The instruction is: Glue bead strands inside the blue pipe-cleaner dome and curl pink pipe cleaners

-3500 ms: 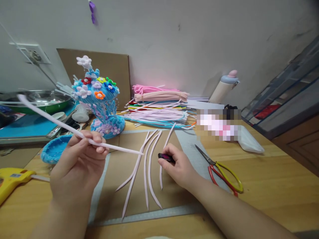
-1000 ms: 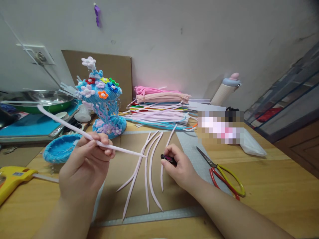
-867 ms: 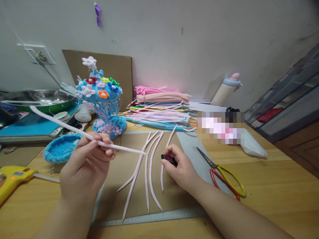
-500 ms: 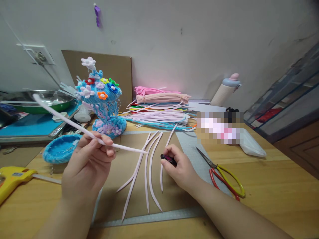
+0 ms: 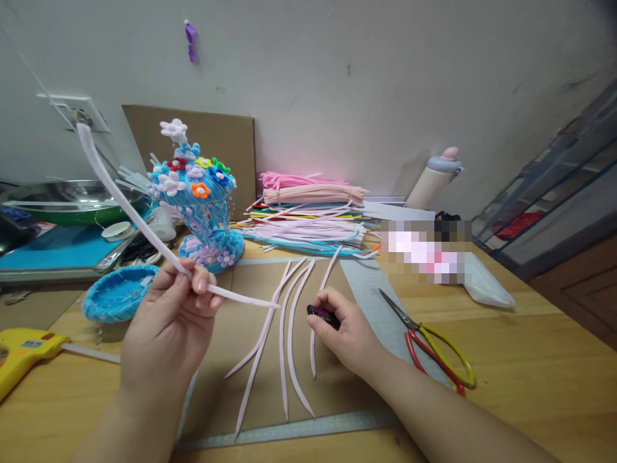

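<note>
The left hand point(image 5: 166, 321) pinches a long pink pipe cleaner point(image 5: 126, 206), raised above the bench point(image 5: 530, 360). The right hand point(image 5: 349, 331) grips a small dark lighter point(image 5: 322, 314) beside cut pink strips point(image 5: 289, 321).

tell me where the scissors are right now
In the head view the scissors lie on the wooden table to the person's right, just beyond the right hand, blades pointing toward the wall.

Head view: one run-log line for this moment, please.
left hand: pinches pale pink pipe cleaner, raised | right hand: holds small dark lighter above cardboard sheet | scissors: right of hand, untouched
</note>
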`<state>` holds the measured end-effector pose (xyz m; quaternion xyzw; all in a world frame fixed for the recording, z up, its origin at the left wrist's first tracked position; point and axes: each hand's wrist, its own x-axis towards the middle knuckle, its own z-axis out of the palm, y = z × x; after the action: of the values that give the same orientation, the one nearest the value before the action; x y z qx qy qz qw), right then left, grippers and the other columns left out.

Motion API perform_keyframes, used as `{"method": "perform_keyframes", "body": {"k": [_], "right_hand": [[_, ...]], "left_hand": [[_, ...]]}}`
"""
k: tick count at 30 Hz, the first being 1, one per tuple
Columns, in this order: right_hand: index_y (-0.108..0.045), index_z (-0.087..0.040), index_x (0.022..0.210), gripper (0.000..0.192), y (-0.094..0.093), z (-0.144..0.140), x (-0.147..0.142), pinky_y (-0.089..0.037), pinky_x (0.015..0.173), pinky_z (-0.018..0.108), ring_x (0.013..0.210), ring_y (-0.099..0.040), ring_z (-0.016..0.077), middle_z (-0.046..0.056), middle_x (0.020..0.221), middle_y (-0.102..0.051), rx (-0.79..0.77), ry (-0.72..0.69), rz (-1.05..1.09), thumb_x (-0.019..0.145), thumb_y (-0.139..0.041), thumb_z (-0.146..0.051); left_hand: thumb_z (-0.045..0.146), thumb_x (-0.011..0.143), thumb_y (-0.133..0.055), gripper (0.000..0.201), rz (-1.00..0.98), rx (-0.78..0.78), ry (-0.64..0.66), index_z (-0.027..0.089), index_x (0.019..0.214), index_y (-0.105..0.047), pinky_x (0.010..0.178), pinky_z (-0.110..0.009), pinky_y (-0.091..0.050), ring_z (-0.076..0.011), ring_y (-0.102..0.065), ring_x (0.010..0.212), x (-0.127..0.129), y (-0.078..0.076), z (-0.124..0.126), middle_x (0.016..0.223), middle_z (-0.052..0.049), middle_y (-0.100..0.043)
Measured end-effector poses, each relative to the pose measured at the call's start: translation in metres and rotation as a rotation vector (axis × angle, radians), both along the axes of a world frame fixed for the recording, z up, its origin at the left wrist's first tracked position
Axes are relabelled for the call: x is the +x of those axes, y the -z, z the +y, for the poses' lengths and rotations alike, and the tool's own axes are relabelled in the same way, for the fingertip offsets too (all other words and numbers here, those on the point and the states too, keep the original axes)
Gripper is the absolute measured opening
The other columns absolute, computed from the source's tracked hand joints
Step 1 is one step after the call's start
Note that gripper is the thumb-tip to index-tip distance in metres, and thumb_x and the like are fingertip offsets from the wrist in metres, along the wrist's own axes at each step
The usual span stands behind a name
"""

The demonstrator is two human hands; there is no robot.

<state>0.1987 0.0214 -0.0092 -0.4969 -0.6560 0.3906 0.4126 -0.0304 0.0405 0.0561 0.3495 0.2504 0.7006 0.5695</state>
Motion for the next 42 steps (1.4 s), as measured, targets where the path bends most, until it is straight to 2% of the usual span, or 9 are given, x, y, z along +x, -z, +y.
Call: {"method": "perform_keyframes", "body": {"k": [10, 15, 19, 22, 30, 42], "right_hand": [[-0.050, -0.022, 0.083, 0.015, 0.004, 0.001, 0.000, -0.037, 0.060, 0.023, 0.065, -0.046, 0.0128, -0.004, 0.070, -0.049, 0.017, -0.014, 0.032, 0.085, -0.058, -0.034], [-0.050, -0.022, 0.091, 0.028, 0.003, -0.003, 0.000, -0.037, 0.055, 0.023, 0.061, -0.043, 0.0120, -0.004, 0.072, -0.046, 0.061, 0.023, 0.116, 0.078, -0.066, -0.041], [-0.059, -0.021, 0.082, 0.015, -0.002, -0.009, -0.001, -0.032, 0.052, 0.024, 0.053, -0.039, 0.0110, -0.006, 0.058, -0.041, 0.136, 0.021, 0.105, 0.082, -0.064, -0.035], [-0.064, -0.020, 0.092, 0.019, -0.003, -0.011, -0.001, -0.031, 0.051, 0.024, 0.051, -0.039, 0.0105, -0.007, 0.058, -0.041, 0.166, -0.019, 0.078, 0.079, -0.068, -0.034], [-0.065, -0.019, 0.092, 0.017, -0.001, -0.013, -0.004, -0.034, 0.051, 0.023, 0.051, -0.044, 0.0102, -0.007, 0.057, -0.044, 0.192, 0.017, 0.002, 0.083, -0.064, -0.034], [-0.065, -0.020, 0.086, 0.011, 0.000, -0.013, -0.006, -0.035, 0.050, 0.023, 0.049, -0.046, 0.0102, -0.006, 0.056, -0.048, 0.220, 0.039, -0.028, 0.085, -0.061, -0.031]], "left_hand": [[0.004, 0.084, -0.045, 0.025, -0.038, 0.017, 0.002, 0.014, 0.090, -0.067, 0.050, -0.017, -0.047, -0.0109, -0.047, 0.060, -0.001, 0.002, -0.001, 0.062, -0.001, -0.049], [0.010, 0.083, -0.053, 0.016, -0.037, -0.005, 0.023, 0.013, 0.087, -0.068, 0.051, -0.018, -0.048, -0.0104, -0.046, 0.060, 0.002, 0.000, -0.003, 0.065, -0.002, -0.052], [0.012, 0.082, -0.056, 0.012, -0.017, -0.011, 0.053, 0.014, 0.086, -0.067, 0.051, -0.017, -0.047, -0.0107, -0.047, 0.062, 0.006, 0.002, -0.005, 0.067, -0.001, -0.051], [0.012, 0.084, -0.054, 0.012, -0.013, -0.034, 0.083, 0.015, 0.084, -0.066, 0.051, -0.017, -0.047, -0.0101, -0.047, 0.062, 0.010, 0.006, -0.007, 0.067, -0.001, -0.049], [0.014, 0.085, -0.054, 0.011, 0.019, -0.048, 0.144, 0.015, 0.083, -0.065, 0.054, -0.017, -0.051, -0.0094, -0.048, 0.060, 0.016, 0.011, -0.011, 0.067, -0.001, -0.051], [0.017, 0.081, -0.062, 0.004, 0.026, -0.053, 0.141, 0.016, 0.083, -0.066, 0.055, -0.017, -0.051, -0.0102, -0.050, 0.063, 0.017, 0.011, -0.013, 0.067, -0.001, -0.051]]}}
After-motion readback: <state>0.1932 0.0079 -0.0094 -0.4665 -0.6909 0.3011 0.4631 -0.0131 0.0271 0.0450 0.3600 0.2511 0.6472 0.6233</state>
